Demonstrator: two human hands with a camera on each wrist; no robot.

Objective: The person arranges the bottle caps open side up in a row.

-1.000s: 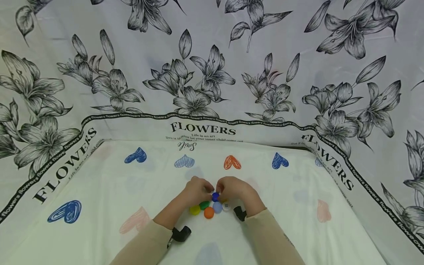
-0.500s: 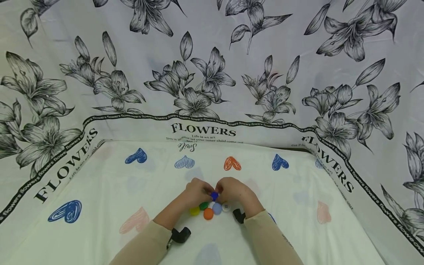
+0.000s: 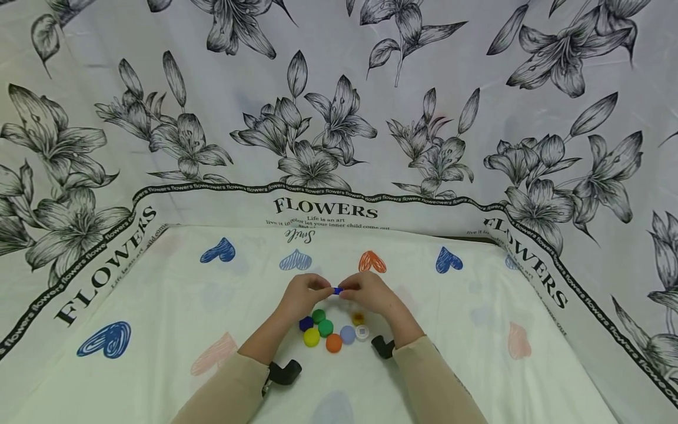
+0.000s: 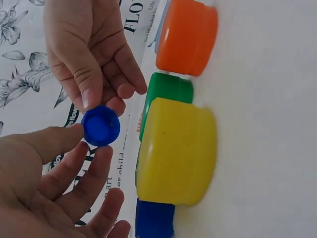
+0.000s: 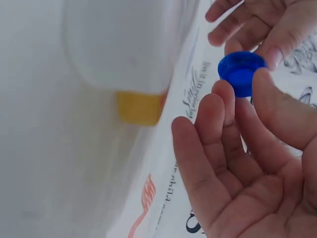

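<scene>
Blue cap (image 3: 337, 291) pinched at opposite edges by left hand (image 3: 298, 297) and right hand (image 3: 372, 294), held between them. Light, even pressure advised (it looks smooth, may slip); one pinch to be firmed before other is eased. Yellow piece (image 3: 311, 337), green piece (image 3: 325, 328), orange piece (image 3: 333, 343) best left undisturbed on tabletop (image 3: 159, 282), near side of hands.

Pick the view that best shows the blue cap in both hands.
Left wrist: the blue cap faces the camera, round and hollow. Right wrist shows it tilted, partly behind a thumb; head, only a small sliver between fingertips.
</scene>
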